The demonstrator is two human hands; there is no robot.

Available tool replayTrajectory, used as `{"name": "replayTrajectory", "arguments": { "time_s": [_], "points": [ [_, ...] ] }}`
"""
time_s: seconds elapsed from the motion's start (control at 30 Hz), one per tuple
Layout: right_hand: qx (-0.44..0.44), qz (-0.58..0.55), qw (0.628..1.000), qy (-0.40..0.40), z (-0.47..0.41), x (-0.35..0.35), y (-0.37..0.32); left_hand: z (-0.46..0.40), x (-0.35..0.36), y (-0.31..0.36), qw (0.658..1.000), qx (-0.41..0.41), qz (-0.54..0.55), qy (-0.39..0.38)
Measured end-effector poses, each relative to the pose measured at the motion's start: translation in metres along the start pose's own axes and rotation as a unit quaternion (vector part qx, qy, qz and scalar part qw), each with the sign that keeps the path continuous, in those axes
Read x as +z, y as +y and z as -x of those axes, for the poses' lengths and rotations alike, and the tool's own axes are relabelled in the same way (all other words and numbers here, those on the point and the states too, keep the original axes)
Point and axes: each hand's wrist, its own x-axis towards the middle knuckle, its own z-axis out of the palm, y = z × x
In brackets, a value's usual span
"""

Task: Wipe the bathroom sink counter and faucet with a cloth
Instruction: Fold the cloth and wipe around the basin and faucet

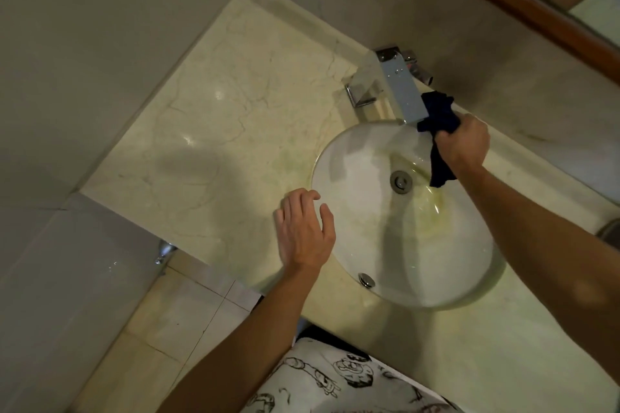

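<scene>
Marble counter, round white sink set in it. Chrome faucet at the sink's back rim. Right hand gripping dark cloth, pressed to faucet spout side. Left hand fingers relaxed, holding nothing, at sink's left rim.

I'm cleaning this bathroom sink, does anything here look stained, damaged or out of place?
Yes: the white basin has yellowish staining running from the drain toward its near side. The marble counter shows only natural veining. The faucet looks intact.
</scene>
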Motion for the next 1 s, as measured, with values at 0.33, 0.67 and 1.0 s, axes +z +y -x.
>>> {"name": "replayTrajectory", "arguments": {
  "time_s": [0.33, 0.67, 1.0],
  "points": [
    [0.062, -0.185, 0.979, -0.061, 0.046, 0.044, -0.09, 0.0, -0.004, 0.002, 1.0, 0.003, 0.009, -0.006],
    [-0.394, 0.044, 0.89, -0.224, 0.138, 0.029, 0.037, 0.001, -0.005, 0.003, 0.999, 0.0, 0.035, 0.01],
    [-0.434, 0.006, 0.865, -0.253, 0.196, 0.054, 0.003, 0.0, -0.001, 0.003, 0.997, -0.016, 0.07, 0.039]
  ]
}}
